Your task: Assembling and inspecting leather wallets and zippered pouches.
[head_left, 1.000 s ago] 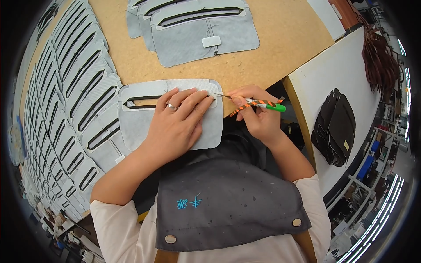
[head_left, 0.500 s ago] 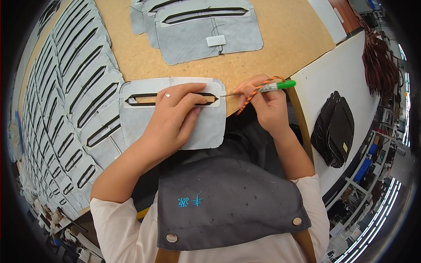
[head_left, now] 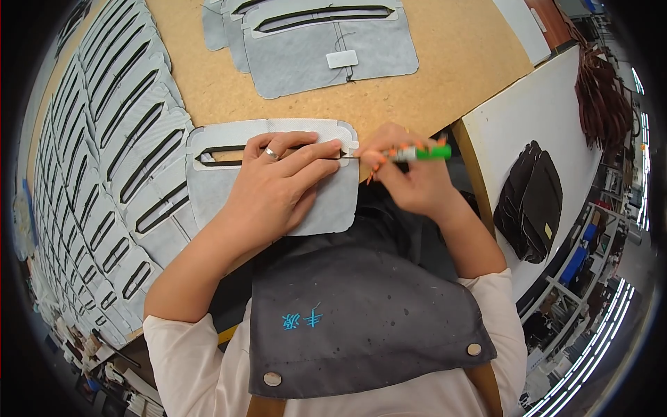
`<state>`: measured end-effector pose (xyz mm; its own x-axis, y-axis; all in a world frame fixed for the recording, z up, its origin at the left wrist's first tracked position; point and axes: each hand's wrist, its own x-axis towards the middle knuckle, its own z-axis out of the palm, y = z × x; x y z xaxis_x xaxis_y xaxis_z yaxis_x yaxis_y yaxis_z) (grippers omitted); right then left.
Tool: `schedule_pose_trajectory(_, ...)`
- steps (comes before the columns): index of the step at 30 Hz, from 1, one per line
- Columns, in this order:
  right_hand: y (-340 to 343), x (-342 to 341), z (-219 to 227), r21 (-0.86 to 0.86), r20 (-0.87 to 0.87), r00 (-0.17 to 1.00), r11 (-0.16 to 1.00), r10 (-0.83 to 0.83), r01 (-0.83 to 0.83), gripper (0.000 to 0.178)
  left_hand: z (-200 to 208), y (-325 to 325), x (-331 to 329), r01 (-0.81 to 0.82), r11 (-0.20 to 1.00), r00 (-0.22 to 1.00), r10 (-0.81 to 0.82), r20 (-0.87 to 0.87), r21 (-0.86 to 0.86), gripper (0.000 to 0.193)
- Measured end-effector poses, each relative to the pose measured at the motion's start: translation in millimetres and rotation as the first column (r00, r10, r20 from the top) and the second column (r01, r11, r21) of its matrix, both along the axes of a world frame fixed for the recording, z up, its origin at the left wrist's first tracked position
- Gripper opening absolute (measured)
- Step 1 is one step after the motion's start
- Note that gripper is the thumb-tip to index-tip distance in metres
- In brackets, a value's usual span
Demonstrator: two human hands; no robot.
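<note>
A grey panel (head_left: 278, 203) with a long black-edged slot lies before me at the table's near edge. My left hand (head_left: 281, 174) rests on it with fingers stretched across the slot, one fingertip at the slot's right end. My right hand (head_left: 408, 172) is closed round a slim pen-like tool with a green end (head_left: 436, 152). Its thin dark tip reaches the panel's right edge beside the slot, close to my left fingertip. An orange-and-black cord (head_left: 373, 169) is wound about the tool. Motion blurs the tool and right fingers, so whether the tip touches the panel cannot be told.
Overlapping rows of similar slotted panels (head_left: 142, 132) cover the table's left side. More panels (head_left: 333, 62) lie at the back, the front one bearing a small white tag (head_left: 341, 59). At right, a white surface (head_left: 479, 125) holds a stack of dark pieces (head_left: 531, 201).
My right hand has shifted slightly down and turned, bringing the tool's tip lower, toward the slot's right end. My left fingers have slid right to that end.
</note>
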<state>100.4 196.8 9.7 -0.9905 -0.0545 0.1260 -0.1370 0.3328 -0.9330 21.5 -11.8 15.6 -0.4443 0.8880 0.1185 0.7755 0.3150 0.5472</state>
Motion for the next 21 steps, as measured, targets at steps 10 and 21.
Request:
schedule_pose_trajectory(10, -3.7, 39.3, -21.2, -0.006, -0.27, 0.938, 0.975, -0.217, 0.224, 0.011, -8.5, -2.6, -4.9, -0.033, 0.997, 0.998, 0.029, 0.059, 0.071, 0.033)
schedule_pose_trajectory(21, -20.2, 36.4, -32.6, 0.188, -0.46, 0.865, 0.93, -0.2, 0.315, 0.016, -5.3, -0.6, 7.2, 0.018, 1.0, 0.99, -0.018, -0.139, -0.003, 0.051)
